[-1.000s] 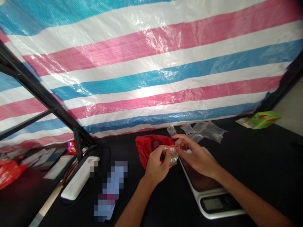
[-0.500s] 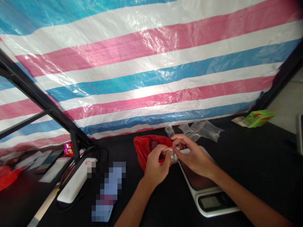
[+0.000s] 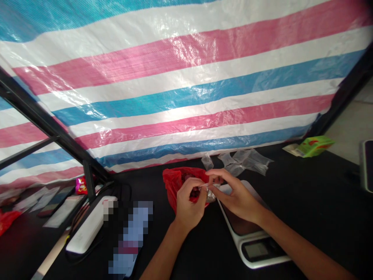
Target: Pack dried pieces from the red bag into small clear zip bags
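- small clear plastic bag (image 3: 211, 193): pinched between left hand (image 3: 190, 208) and right hand (image 3: 239, 198); fingers cover most of it, contents can't be made out
- red plastic bag (image 3: 176, 187): dark contents, partly behind left hand; can't tell what they are
- object by the power strip (image 3: 130, 237): pixelated to blocks, unidentifiable
- white power strip (image 3: 87, 227): one end pixelated
- digital scale (image 3: 256, 249): display unreadable; platform partly under right hand
- green box (image 3: 316, 146): print too small to read
- snack packet (image 3: 82, 185): partly behind black frame post
- dark object (image 3: 366, 165): cut off by right edge
- second red bag (image 3: 6, 221): cut off by left edge
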Demonstrator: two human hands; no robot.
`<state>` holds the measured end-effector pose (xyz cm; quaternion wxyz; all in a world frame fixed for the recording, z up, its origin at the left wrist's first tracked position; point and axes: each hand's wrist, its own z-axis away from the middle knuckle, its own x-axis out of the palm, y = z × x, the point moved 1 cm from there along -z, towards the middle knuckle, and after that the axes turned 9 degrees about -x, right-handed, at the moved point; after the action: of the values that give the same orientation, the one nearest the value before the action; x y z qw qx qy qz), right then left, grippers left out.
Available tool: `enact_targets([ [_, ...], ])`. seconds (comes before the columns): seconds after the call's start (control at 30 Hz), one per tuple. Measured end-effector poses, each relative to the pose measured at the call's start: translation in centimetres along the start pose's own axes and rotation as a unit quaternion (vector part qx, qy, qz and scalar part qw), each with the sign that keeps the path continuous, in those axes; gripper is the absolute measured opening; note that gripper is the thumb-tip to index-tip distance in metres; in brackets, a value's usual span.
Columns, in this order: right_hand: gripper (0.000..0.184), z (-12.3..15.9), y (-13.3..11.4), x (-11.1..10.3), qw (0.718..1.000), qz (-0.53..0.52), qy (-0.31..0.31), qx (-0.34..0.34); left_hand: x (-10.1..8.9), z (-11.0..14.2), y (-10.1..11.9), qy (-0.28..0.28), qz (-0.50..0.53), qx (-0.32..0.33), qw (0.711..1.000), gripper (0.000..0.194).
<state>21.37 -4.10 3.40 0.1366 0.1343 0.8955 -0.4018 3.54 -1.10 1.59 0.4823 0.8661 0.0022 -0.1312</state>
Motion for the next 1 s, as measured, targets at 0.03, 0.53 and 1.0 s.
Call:
enact_targets([
  [0.03,0.03,0.0,0.0,0.0,1.0,0.0,-0.005,-0.001,0.0,0.0,0.1,0.0,-0.002,0.008,1.0,0.006],
  [0.53,0.028,-0.5,2.0,-2.0,0.99,0.05,0.126,0.039,-0.9,-0.6,-0.6,-0.051,-0.194,0.003,0.98,0.03],
  [1.0,0.014,0.2,6.2,-4.3,0.951,0.283,0.051,0.11,-1.8,-1.0,-2.5,0.018,-0.356,-0.046,0.933,0.028],
])
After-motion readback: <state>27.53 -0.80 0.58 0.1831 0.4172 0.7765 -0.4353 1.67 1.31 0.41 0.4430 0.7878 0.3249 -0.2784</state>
